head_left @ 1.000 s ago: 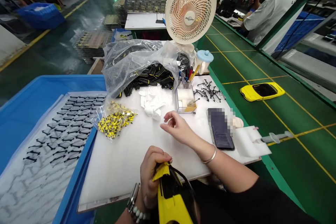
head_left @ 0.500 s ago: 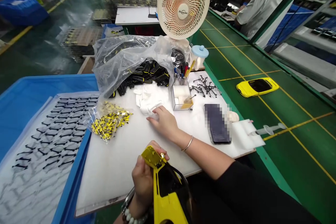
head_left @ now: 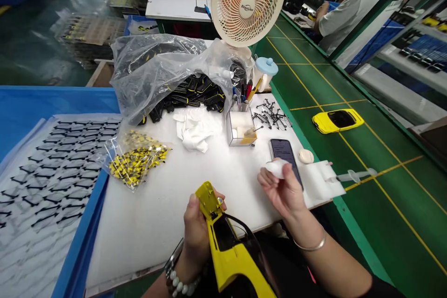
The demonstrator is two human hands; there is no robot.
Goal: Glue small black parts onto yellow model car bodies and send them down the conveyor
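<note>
Right hand [head_left: 284, 191] has lifted off the far pile, now pinching a white cloth wad [head_left: 275, 167] (small); left hand [head_left: 197, 228] still grips the yellow plastic car body [head_left: 226, 247].

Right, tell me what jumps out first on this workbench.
The bright yellow toy car body, held in the left hand at the near edge, with the right hand beside it pinching a white wad. Behind, a cream desk fan stands over a clear bag of black parts.
</note>
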